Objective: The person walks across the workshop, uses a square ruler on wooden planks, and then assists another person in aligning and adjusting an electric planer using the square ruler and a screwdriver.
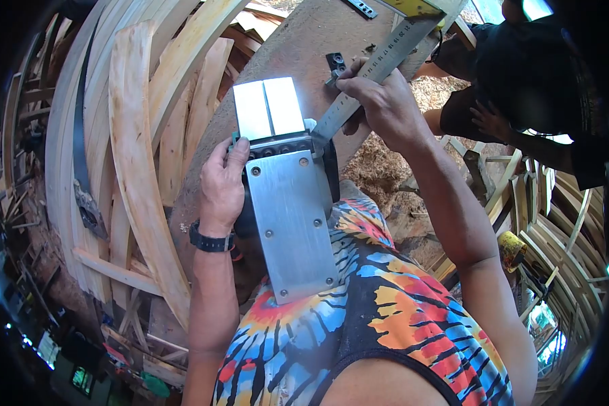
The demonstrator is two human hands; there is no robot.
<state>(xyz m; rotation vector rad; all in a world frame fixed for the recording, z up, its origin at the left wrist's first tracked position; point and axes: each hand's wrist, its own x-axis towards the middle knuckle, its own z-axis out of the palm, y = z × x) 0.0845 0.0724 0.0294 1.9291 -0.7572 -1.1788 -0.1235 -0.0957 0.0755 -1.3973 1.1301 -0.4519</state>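
Planer (294, 223) lay upturned at frame centre, metal soles facing up. Left hand (221, 179), centre left, was clamped on its side, thumb at the edge near the slot. Right hand (386, 101), upper centre, pinched a steel ruler (404, 46), lower end at the planer's right edge. Curved timbers (132, 115) stood upper left.

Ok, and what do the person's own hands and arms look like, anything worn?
The left hand and right hand are ungloved, the forearms uncovered by sleeves. A dark, watch-like band circles the left wrist; the right wrist looks unadorned.
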